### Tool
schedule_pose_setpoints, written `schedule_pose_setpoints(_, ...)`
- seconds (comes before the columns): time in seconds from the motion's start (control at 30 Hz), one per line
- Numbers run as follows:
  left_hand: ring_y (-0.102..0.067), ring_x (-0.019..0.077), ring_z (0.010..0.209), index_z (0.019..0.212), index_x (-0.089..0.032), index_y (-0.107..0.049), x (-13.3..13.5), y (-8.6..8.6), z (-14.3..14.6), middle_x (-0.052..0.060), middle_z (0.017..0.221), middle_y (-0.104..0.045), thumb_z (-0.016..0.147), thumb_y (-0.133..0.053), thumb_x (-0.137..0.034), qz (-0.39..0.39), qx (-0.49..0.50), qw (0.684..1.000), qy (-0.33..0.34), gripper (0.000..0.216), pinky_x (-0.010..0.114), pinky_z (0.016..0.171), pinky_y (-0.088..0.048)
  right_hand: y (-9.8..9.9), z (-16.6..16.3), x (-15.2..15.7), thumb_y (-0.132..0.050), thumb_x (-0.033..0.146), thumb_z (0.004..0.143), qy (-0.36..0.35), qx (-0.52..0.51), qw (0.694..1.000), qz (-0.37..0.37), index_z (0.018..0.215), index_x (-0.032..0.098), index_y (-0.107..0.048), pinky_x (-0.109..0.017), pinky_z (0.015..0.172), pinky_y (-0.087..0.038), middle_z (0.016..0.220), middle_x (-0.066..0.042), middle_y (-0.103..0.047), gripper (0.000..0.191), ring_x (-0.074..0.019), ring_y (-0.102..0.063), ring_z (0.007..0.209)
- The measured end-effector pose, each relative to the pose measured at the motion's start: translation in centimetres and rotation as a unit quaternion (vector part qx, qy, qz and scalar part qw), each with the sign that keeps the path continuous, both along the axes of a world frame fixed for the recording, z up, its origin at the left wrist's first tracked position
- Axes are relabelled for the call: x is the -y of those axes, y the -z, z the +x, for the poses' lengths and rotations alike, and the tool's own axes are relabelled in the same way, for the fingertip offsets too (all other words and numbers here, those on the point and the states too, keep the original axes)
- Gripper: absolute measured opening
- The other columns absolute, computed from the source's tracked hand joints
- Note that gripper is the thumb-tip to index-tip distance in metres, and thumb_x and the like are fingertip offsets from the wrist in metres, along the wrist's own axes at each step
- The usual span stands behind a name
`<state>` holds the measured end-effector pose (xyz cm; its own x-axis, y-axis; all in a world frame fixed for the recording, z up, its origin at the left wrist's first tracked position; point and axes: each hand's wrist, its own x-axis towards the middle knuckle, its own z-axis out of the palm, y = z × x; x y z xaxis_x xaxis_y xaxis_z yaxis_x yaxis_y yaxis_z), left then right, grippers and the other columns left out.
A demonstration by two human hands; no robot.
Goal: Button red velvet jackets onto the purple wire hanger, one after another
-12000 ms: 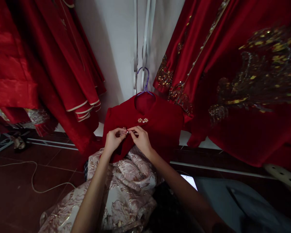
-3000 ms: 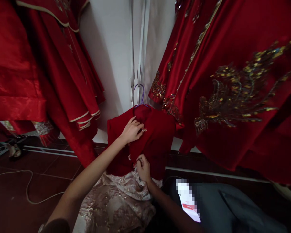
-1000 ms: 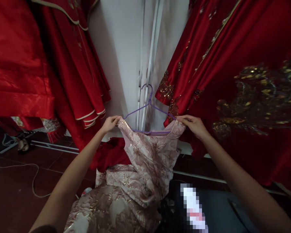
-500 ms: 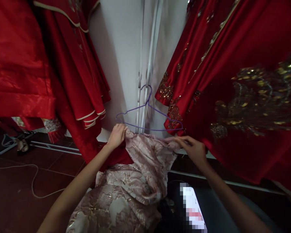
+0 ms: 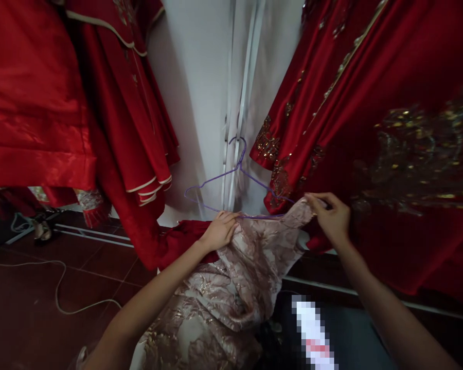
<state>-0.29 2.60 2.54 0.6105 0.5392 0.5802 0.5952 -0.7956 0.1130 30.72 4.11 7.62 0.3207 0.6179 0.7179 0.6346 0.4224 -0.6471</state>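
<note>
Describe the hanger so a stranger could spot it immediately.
Find the white wall strip between the hanging red gowns. Low against it sits the purple wire hanger, just above the pink brocade dress that both hands hold. It is the only thin purple thing among red fabric.

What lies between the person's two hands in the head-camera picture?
In the head view, the top edge of the pale pink gold-patterned brocade dress spans from the left hand to the right hand, with the thin purple wire hanger just above it.

White wall (image 5: 200, 103) behind; dark red tiled floor (image 5: 31, 308); white cable (image 5: 57, 293) lying across it.
</note>
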Motion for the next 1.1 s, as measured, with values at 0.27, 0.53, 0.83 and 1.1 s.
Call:
schedule_pose_setpoints(0.27,-0.048,0.0172,0.115,0.101,-0.016,-0.057,0.7,-0.6,-1.0,0.008,0.125,-0.053,0.092,-0.03,-0.023,-0.004,0.008,1.0,-0.003,0.029,0.039,0.103,-0.033,0.0,1.1,1.1,-0.051,0.04,0.078,0.04,0.024,0.999,-0.013,0.09,0.027,-0.062,-0.036,0.076,-0.044,0.096,-0.012,-0.066,0.02,-0.0268,-0.059,0.086)
schedule_pose_setpoints(0.53,-0.047,0.0174,0.117,0.102,-0.016,-0.058,1.4,-0.6,-1.8,0.009,0.126,-0.053,0.092,-0.028,-0.022,-0.003,0.01,1.0,-0.003,0.032,0.04,0.105,-0.031,0.3,1.6,0.4,-0.057,0.042,0.075,0.091,0.026,0.995,0.014,0.082,0.019,-0.063,-0.032,0.066,-0.045,0.083,-0.013,-0.067,0.024,-0.0221,-0.061,0.073)
schedule_pose_setpoints(0.83,-0.047,0.0183,0.117,0.101,-0.017,-0.059,1.6,-0.5,-1.8,0.008,0.126,-0.053,0.092,-0.03,-0.023,-0.001,0.026,1.0,-0.003,0.031,0.042,0.106,-0.03,0.1,1.6,0.9,-0.051,0.046,0.077,0.071,0.04,0.997,0.005,0.082,0.031,-0.06,-0.041,0.072,-0.046,0.088,-0.007,-0.066,0.018,-0.0286,-0.061,0.08)
schedule_pose_setpoints(1.1,-0.047,0.019,0.116,0.099,-0.017,-0.059,1.5,-0.5,-1.8,0.008,0.125,-0.054,0.092,-0.03,-0.024,-0.02,0.044,0.999,-0.006,0.031,0.042,0.106,-0.028,0.9,2.5,-0.5,-0.061,0.045,0.071,0.101,0.014,0.993,0.05,0.079,0.02,-0.063,-0.032,0.064,-0.045,0.078,-0.009,-0.067,0.026,-0.0213,-0.061,0.07)
